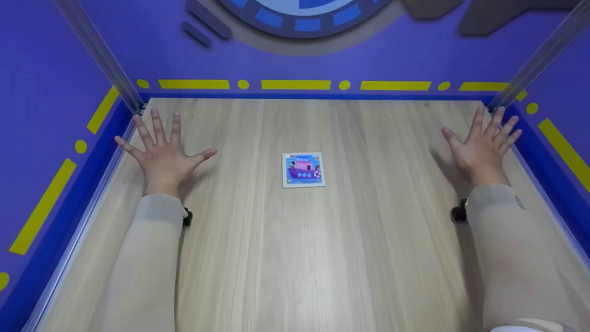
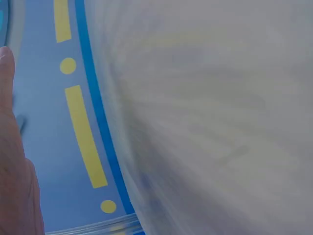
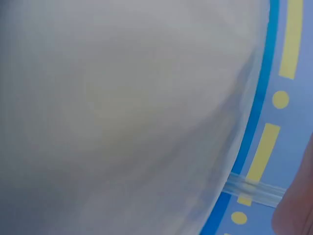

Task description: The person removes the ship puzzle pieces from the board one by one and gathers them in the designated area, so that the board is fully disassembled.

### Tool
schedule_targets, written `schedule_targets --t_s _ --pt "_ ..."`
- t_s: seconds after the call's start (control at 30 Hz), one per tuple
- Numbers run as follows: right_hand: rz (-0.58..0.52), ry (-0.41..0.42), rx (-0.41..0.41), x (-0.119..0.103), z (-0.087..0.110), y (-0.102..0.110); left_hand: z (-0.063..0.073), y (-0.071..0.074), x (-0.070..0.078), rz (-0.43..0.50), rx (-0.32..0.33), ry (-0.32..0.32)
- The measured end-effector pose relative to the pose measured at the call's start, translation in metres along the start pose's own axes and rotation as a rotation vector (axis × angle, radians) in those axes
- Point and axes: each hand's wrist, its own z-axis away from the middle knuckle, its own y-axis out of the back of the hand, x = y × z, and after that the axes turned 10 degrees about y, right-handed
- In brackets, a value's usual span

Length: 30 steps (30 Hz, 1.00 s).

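Observation:
In the head view a small square picture puzzle (image 1: 303, 170) with a white border lies flat at the middle of the wooden table. Its picture is a pink and purple boat on blue. My left hand (image 1: 165, 161), fingers spread wide, is over the table's left side, far from the square. On the opposite side my right hand (image 1: 484, 150) also has its fingers spread and holds nothing. Part of the left hand (image 2: 17, 161) shows at the edge of the left wrist view, and a bit of the right hand (image 3: 296, 200) in the right wrist view.
Purple panels (image 1: 322, 64) with yellow dashes border the wooden table (image 1: 295, 258) at the back and both sides. Metal posts (image 1: 99, 53) stand at the two back corners. A dark wrist device (image 1: 459, 212) sticks out beside the right sleeve.

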Motion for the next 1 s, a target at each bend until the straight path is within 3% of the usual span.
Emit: schedule_targets --t_s 0.3,0.6,0.8,1.0 --pt "-0.029 0.090 0.073 -0.041 -0.004 -0.009 0.002 -0.004 0.026 0.061 0.071 -0.003" --pt "-0.086 0.201 0.172 -0.091 0.000 -0.018 0.008 0.007 0.058 0.186 0.153 -0.031" --pt "-0.143 0.284 0.229 -0.129 -0.002 -0.028 0.010 0.013 0.081 0.266 0.151 -0.063" --pt "-0.258 0.358 0.290 -0.165 0.003 -0.037 0.016 0.027 0.102 0.416 0.137 -0.128"
